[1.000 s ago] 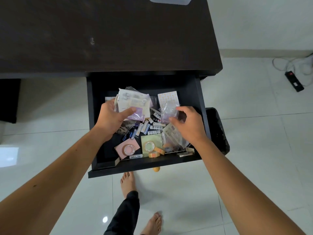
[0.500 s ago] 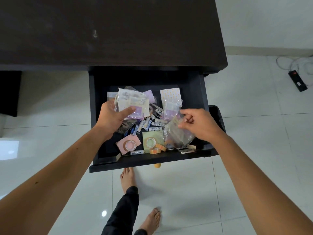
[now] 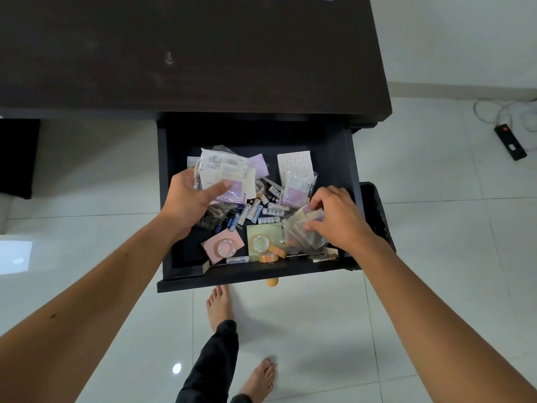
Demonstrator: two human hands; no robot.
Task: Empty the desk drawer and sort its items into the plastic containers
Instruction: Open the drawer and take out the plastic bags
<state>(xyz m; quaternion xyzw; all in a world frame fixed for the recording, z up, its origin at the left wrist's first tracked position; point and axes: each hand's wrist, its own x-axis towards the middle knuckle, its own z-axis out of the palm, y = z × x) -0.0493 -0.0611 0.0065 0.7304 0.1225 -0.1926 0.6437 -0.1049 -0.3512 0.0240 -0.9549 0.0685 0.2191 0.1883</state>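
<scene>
While the drawer (image 3: 180,251) hangs open under the tabletop's (image 3: 203,53) front edge, nearly everything is in it and no container shows, so I judge the emptying barely begun. My left hand (image 3: 189,199) is clamped on a stack of packets (image 3: 226,175) lifted above the drawer's left side, thumb pressed on top. My right hand (image 3: 337,216) closes on a clear bag (image 3: 302,237) by the drawer's right wall, near its front. Best to pinch each bundle flat so nothing slides out, lift straight up clear of the walls, then carry both across. Loose batteries (image 3: 261,212) lie mid-drawer; tape rolls (image 3: 260,242) and sticky pads (image 3: 213,247) sit along the front edge. Those small ones I would scoop last.
</scene>
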